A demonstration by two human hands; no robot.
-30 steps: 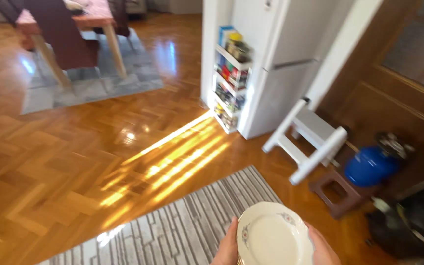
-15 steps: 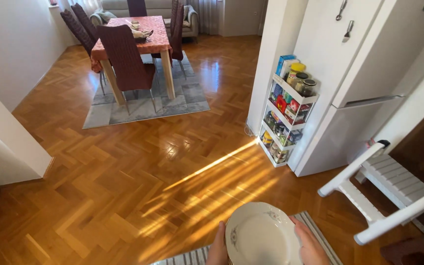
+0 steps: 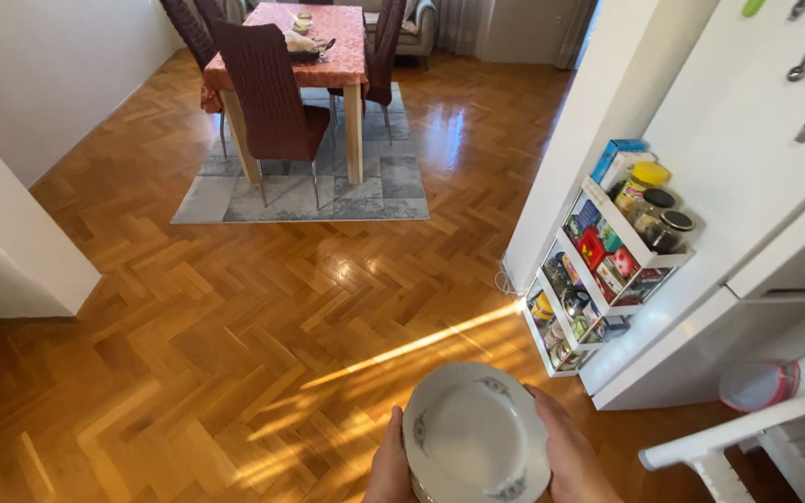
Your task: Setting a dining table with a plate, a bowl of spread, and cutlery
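Gripping the stack of plates (image 3: 475, 436) by its rims, left hand (image 3: 390, 466) and right hand (image 3: 570, 452) could let one slide onto the parquet floor (image 3: 235, 317).

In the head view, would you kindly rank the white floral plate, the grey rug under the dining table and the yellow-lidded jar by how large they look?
1. Grey rug
2. White floral plate, enlarged by nearness to the camera
3. Yellow-lidded jar

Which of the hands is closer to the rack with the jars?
Right. The right hand grips the plates on the side facing the jar rack; the left hand holds the far side.
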